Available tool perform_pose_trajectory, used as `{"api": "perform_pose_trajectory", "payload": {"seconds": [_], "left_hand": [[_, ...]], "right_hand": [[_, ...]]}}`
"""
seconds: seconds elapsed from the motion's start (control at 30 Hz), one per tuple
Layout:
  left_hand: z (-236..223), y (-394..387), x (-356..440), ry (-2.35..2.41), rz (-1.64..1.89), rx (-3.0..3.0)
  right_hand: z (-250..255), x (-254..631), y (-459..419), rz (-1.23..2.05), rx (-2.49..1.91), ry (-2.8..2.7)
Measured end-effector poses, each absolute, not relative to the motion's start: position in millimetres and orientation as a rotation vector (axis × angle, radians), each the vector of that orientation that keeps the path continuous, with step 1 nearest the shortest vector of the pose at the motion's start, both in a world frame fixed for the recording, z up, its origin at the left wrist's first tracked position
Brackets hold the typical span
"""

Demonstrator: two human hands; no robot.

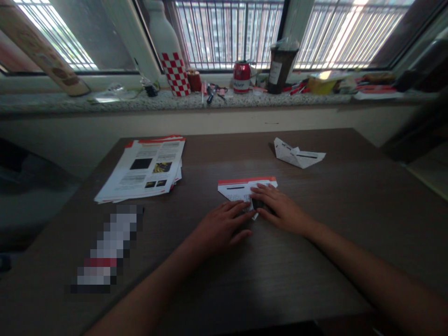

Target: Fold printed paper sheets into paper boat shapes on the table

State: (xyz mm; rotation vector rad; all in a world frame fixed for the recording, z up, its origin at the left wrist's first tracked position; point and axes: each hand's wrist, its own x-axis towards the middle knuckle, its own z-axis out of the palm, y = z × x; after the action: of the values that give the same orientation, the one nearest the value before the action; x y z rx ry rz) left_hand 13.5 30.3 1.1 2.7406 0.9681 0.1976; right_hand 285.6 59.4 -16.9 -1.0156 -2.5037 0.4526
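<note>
On the dark wooden table (210,154), a folded sheet of printed paper (234,187) with a red-orange strip along its far edge lies flat, its near side tapering to a point. The fingers of my left hand (224,223) are stretched out over its lower left edge. Across its right part rests my right hand (280,207), fingers spread and flat on the paper. Part of the sheet is hidden beneath both hands. Beyond my right hand stands a folded paper boat (299,156) with printed text.
A stack of printed sheets (140,175) lies at the back left, with a pixelated oblong object (107,249) nearer me. Along the granite windowsill (133,103) stand a checkered bottle (171,70), a red can (242,77), a dark drink cup (280,67) and small items.
</note>
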Motion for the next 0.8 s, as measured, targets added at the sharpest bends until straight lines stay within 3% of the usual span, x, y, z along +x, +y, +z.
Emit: {"api": "perform_pose_trajectory", "payload": {"seconds": [0.8], "left_hand": [[7.1,28.7,12.2,0.923,0.179,2.701]], "right_hand": [[-24.2,311.5,101.3,0.225,-1.352,-2.212]]}}
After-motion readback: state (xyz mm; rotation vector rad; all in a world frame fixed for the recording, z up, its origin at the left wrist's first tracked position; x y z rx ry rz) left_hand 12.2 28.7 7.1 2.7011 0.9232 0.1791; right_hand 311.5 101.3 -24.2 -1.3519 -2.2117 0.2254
